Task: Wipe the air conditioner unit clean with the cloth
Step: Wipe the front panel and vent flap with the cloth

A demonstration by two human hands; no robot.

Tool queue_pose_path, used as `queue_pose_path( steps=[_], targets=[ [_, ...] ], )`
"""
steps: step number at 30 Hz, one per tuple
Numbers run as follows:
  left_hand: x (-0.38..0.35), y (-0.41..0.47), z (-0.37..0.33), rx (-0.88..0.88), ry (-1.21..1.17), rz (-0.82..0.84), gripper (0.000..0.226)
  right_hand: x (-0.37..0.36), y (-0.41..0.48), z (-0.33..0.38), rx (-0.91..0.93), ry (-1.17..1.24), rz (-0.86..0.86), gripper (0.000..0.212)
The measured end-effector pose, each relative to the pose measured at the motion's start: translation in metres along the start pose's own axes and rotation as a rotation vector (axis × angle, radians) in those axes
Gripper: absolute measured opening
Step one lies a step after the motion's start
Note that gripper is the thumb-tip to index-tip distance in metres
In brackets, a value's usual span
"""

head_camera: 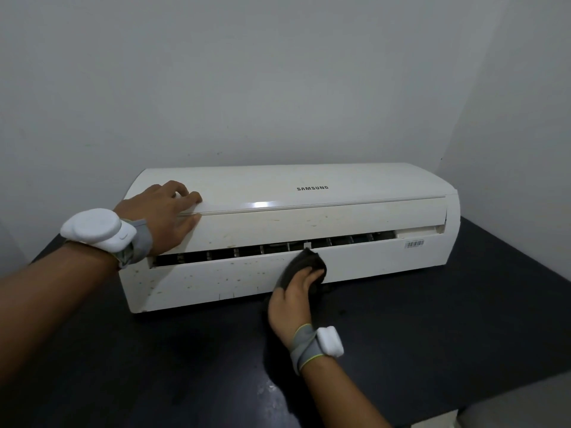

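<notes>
A white air conditioner unit (355, 211) lies on a black table (432, 319), its front speckled with brown spots and its vent slot partly open. My left hand (163, 217) rests on the unit's upper left corner, fingers on the top panel and thumb on the front flap. My right hand (293, 301) grips a dark cloth (304, 264) and presses it against the lower front panel, just below the middle of the vent slot. Both wrists carry white devices on grey straps.
Grey walls close in right behind the unit and to the right. The table's right front edge (463, 403) runs diagonally, with a pale floor or surface beyond. A barcode sticker (414, 243) sits on the unit's right end.
</notes>
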State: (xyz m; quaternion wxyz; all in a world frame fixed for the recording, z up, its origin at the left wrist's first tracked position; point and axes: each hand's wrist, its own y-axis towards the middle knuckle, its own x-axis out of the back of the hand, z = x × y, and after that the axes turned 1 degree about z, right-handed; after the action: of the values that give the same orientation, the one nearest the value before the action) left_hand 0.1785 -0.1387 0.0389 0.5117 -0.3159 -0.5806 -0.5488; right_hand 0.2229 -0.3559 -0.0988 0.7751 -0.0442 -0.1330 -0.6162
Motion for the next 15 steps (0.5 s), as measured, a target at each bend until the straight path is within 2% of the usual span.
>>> queue_pose_path(
  steps=[4, 7, 11, 15],
  targets=[
    [0.001, -0.001, 0.001, -0.004, -0.007, -0.005, 0.04, 0.03, 0.029, 0.003, -0.156, -0.099, -0.073, 0.066],
    [0.001, 0.0, 0.001, -0.01, -0.012, -0.005, 0.04, 0.048, 0.042, 0.011, -0.174, -0.148, -0.156, 0.068],
    [-0.002, -0.001, 0.0, -0.006, -0.023, -0.014, 0.04, 0.042, 0.037, 0.02, -0.016, -0.215, -0.185, 0.068],
    [-0.001, 0.0, 0.001, -0.009, -0.046, -0.014, 0.039, 0.006, 0.006, 0.017, 0.19, -0.23, -0.05, 0.073]
  ],
)
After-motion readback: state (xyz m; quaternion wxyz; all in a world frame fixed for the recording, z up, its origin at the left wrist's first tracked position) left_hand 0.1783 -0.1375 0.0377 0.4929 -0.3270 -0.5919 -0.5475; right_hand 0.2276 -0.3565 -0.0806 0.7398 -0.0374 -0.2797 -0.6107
